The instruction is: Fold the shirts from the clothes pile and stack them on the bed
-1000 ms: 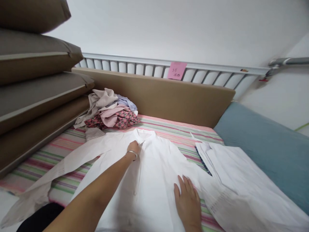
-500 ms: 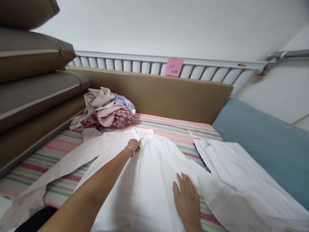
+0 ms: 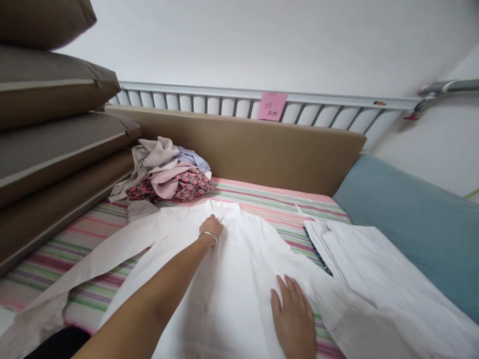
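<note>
A white long-sleeved shirt (image 3: pixel 239 274) lies spread out front side up, its collar pointing away from me and its sleeves out to both sides. Just below the collar, my left hand (image 3: pixel 211 227), with a bangle (image 3: pixel 209 235) at the wrist, is closed on the front placket; the fingertips are partly hidden. My right hand (image 3: pixel 294 314) rests flat, fingers stretched out, on the shirt's right side near the sleeve. Beyond that sleeve lies a stack of folded white garments (image 3: pixel 377 269), with a dark patterned edge showing beneath.
Under the shirt is a striped sheet (image 3: pixel 269 192). A heap of crumpled clothes (image 3: pixel 168 172) sits at the back left, beside stacked brown cushions (image 3: pixel 63 144). A brown padded board (image 3: pixel 239 144) stands along the back, and a blue-grey surface (image 3: pixel 419 214) slopes away at right.
My left hand has shifted slightly along the placket near the collar and turned a little, still gripping the cloth. My right hand stays flat in place. The view has swayed slightly.
</note>
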Available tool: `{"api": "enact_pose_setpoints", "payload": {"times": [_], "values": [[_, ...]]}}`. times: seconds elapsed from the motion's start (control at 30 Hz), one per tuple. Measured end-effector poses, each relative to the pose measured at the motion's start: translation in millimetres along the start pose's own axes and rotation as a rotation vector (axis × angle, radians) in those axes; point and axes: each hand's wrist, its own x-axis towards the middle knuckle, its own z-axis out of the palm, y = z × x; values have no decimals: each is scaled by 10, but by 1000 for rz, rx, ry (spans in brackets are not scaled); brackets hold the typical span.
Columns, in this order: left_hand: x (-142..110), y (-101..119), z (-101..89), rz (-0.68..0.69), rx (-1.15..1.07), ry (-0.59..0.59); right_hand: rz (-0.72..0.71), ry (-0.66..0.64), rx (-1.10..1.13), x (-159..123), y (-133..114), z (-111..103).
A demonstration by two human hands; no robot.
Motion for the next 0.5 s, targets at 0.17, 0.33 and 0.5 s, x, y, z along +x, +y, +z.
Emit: {"api": "enact_pose_setpoints", "payload": {"times": [0.17,0.33,0.5], "values": [[103,17,32,38,82,9,-21,38,-9,12,16,20],[247,43,28,180,43,-16,-73,95,-42,15,64,109],[462,18,18,182,4,-140,-146,152,-108,-31,219,306]]}}
